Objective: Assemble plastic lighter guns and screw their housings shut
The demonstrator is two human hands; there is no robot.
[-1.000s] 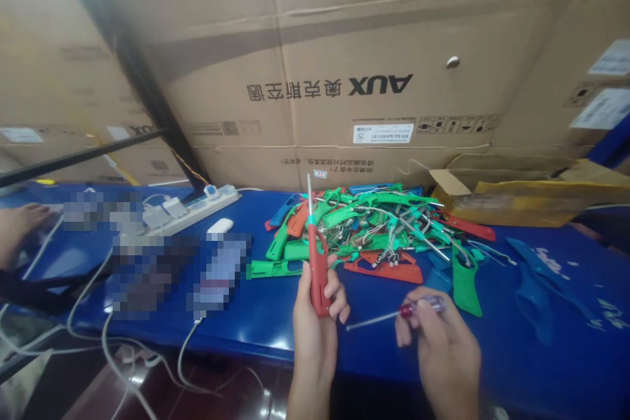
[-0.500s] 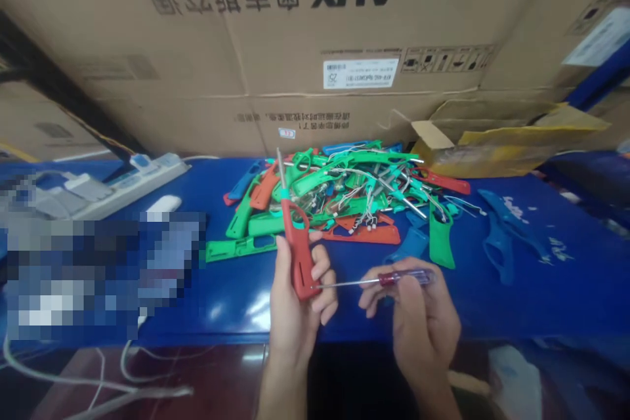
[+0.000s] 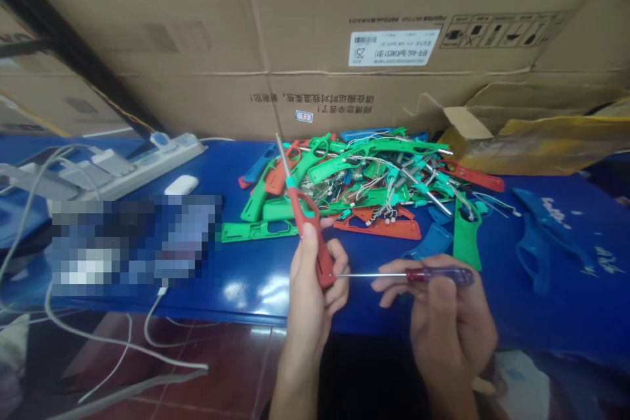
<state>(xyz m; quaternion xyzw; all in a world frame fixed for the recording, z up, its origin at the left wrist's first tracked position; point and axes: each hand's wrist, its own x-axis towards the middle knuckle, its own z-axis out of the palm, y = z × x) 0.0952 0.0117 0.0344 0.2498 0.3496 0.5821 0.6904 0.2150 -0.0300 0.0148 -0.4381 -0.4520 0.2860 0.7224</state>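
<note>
My left hand (image 3: 312, 282) is wrapped round the handle of a red long-nosed lighter (image 3: 319, 246), whose metal tube points up and away. In my right hand (image 3: 447, 321) is a screwdriver (image 3: 433, 275) with a clear purple-red handle, held level. Its thin shaft points left, and its tip is at the lower end of the red handle; whether it touches a screw is too small to tell. Just beyond both hands lies a pile of green, red and blue lighter shells (image 3: 374, 164) with metal tubes and white wires.
Blue shell pieces (image 3: 534, 246) lie on the blue table (image 3: 236, 282) at right. An open cardboard box (image 3: 522, 144) stands behind the pile. At left are a power strip (image 3: 182, 157) with chargers, a white case (image 3: 182, 185) and cables. A large carton (image 3: 197, 85) forms the back.
The view has shifted, so the scene sits a little further right and higher. Both hands keep their holds, and the screwdriver tip stays at the lighter's lower end.
</note>
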